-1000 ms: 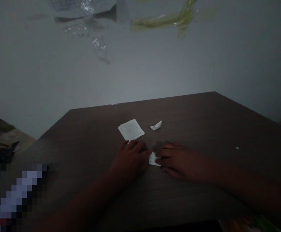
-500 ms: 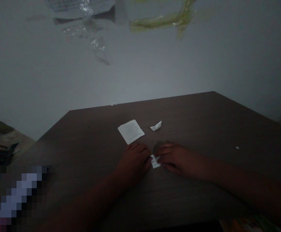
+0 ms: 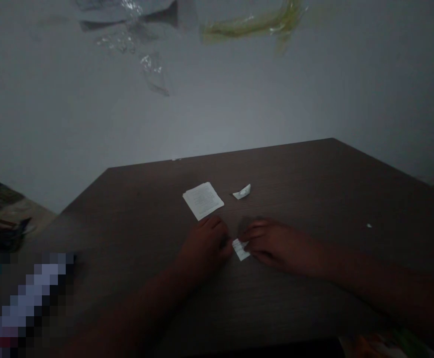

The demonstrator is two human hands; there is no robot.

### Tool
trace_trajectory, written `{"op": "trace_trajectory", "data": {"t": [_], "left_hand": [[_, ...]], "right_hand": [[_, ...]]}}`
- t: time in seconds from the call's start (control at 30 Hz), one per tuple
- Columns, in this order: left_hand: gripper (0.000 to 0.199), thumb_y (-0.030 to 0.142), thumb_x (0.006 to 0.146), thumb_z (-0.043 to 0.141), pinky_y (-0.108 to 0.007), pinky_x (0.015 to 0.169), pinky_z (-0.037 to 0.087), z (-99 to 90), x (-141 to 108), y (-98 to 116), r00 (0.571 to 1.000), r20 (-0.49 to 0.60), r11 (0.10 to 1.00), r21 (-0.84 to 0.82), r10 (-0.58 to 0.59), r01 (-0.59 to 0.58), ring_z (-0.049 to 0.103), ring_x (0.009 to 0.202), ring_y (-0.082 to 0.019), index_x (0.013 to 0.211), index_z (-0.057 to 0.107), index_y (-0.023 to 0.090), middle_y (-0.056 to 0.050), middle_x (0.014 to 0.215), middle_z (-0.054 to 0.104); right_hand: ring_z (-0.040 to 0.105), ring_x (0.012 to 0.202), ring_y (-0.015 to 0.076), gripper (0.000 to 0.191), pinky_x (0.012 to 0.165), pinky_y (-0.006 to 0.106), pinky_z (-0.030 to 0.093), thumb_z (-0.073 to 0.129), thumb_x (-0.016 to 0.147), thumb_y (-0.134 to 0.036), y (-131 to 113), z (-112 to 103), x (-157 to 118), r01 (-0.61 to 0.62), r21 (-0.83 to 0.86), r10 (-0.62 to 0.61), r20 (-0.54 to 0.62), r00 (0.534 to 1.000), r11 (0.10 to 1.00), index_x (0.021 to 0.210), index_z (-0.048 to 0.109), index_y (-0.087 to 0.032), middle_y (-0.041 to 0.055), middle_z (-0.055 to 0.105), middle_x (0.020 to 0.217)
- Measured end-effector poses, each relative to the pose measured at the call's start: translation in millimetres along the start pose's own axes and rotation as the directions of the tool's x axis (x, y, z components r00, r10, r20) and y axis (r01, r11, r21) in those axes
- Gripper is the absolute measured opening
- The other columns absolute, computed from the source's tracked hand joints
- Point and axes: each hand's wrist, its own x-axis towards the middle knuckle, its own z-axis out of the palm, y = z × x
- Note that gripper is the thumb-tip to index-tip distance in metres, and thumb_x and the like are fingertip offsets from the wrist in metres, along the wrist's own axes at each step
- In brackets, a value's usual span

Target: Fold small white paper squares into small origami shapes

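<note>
A small piece of folded paper (image 3: pixel 241 251), white with print lines, lies on the dark wooden table between my two hands. My right hand (image 3: pixel 271 243) covers its right part, fingers bent and pressed onto it. My left hand (image 3: pixel 206 246) is closed, with thumb and forefinger curled together at the paper's left edge. Just beyond the hands rests a stack of square printed paper sheets (image 3: pixel 203 201). To the right of the stack sits a small folded paper boat (image 3: pixel 242 192).
The brown table (image 3: pixel 295 179) meets a pale wall (image 3: pixel 217 109) bearing clear and yellow tape (image 3: pixel 246 31). A tiny white scrap (image 3: pixel 369 225) lies on the right. A blurred-out, pixelated object (image 3: pixel 30 298) is at lower left, with clutter (image 3: pixel 0 233) beyond the left edge.
My left hand has drawn slightly left, and more of the folded paper's left side shows. The right hand stays on the paper. The view has shifted slightly.
</note>
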Motion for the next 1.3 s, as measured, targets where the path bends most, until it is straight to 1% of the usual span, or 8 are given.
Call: {"op": "trace_trajectory", "data": {"t": [0.33,0.43,0.57,0.73,0.83,0.93,1.1,1.3], "left_hand": [[0.01,0.013,0.11,0.075,-0.047,0.106,0.069,2.1,2,-12,0.998,-0.048,0.999,-0.008,0.033,-0.033,0.08,0.117,-0.032,0.107,0.076,0.023,-0.01,0.121,0.083],[0.012,0.012,0.109,0.075,-0.043,0.11,0.067,4.3,3,-14,0.99,-0.038,0.99,-0.025,0.137,-0.138,0.081,0.12,-0.03,0.11,0.078,0.024,-0.008,0.124,0.085],[0.018,0.009,0.11,0.074,-0.04,0.112,0.065,7.4,1,-19,0.941,-0.016,0.937,-0.086,0.339,-0.339,0.082,0.123,-0.027,0.114,0.081,0.025,-0.006,0.128,0.087],[0.012,0.014,0.114,0.076,-0.042,0.112,0.063,4.5,-4,-22,0.902,0.02,0.894,-0.15,0.431,-0.423,0.081,0.119,-0.027,0.115,0.084,0.023,-0.006,0.124,0.087],[0.012,0.016,0.115,0.078,-0.043,0.117,0.063,3.4,-8,-20,0.877,0.025,0.871,-0.14,0.479,-0.472,0.081,0.121,-0.027,0.12,0.086,0.023,-0.006,0.126,0.088],[0.013,0.02,0.117,0.079,-0.046,0.12,0.062,3.0,-12,-16,0.87,0.029,0.866,-0.111,0.493,-0.487,0.082,0.123,-0.028,0.127,0.088,0.023,-0.006,0.129,0.089],[0.026,0.02,0.116,0.081,-0.049,0.123,0.062,-0.9,-17,-7,0.9,0.028,0.9,-0.017,0.436,-0.436,0.083,0.128,-0.031,0.14,0.089,0.024,-0.006,0.134,0.089],[0.025,0.024,0.115,0.086,-0.051,0.121,0.063,-3.0,-21,-2,0.898,0.064,0.897,0.05,0.435,-0.438,0.082,0.131,-0.033,0.14,0.088,0.025,-0.008,0.137,0.088]], "right_hand": [[0.085,0.136,0.0313,0.022,0.127,0.052,0.065,0.078,0.111,-0.011,4,0,0,0.043,-0.028,-0.042,0.046,0.998,0.999,0.117,0.093,-0.026,0.0093,0.095,0.14],[0.085,0.137,0.0328,0.022,0.127,0.053,0.066,0.077,0.112,-0.011,4,0,2,0.065,-0.012,-0.065,0.04,0.997,0.998,0.12,0.093,-0.023,0.011,0.095,0.141],[0.081,0.145,0.0305,0.033,0.131,0.048,0.063,0.074,0.112,-0.006,3,-4,6,0.026,0.031,-0.027,0.018,0.999,0.999,0.127,0.094,-0.028,0.0077,0.093,0.145],[0.08,0.125,0.0325,0.025,0.12,0.054,0.066,0.074,0.11,-0.009,9,-5,7,-0.006,-0.064,0.008,0.019,1.0,0.998,0.117,0.093,-0.023,0.011,0.091,0.124],[0.078,0.123,0.0315,0.025,0.118,0.053,0.065,0.073,0.111,-0.009,10,-4,7,-0.019,-0.088,0.022,0.031,0.999,0.996,0.118,0.092,-0.023,0.0099,0.091,0.123],[0.078,0.122,0.0321,0.023,0.118,0.052,0.065,0.073,0.113,-0.011,7,-4,6,-0.023,-0.116,0.027,0.035,0.999,0.993,0.114,0.092,-0.024,0.0102,0.091,0.125],[0.078,0.125,0.0336,0.02,0.12,0.053,0.064,0.077,0.113,-0.013,5,-5,5,-0.027,-0.127,0.032,0.04,0.999,0.992,0.111,0.093,-0.025,0.0101,0.091,0.129],[0.078,0.128,0.0337,0.017,0.12,0.053,0.065,0.081,0.113,-0.017,2,-8,5,-0.051,-0.136,0.058,0.044,0.997,0.989,0.113,0.094,-0.028,0.0088,0.092,0.132]]}}
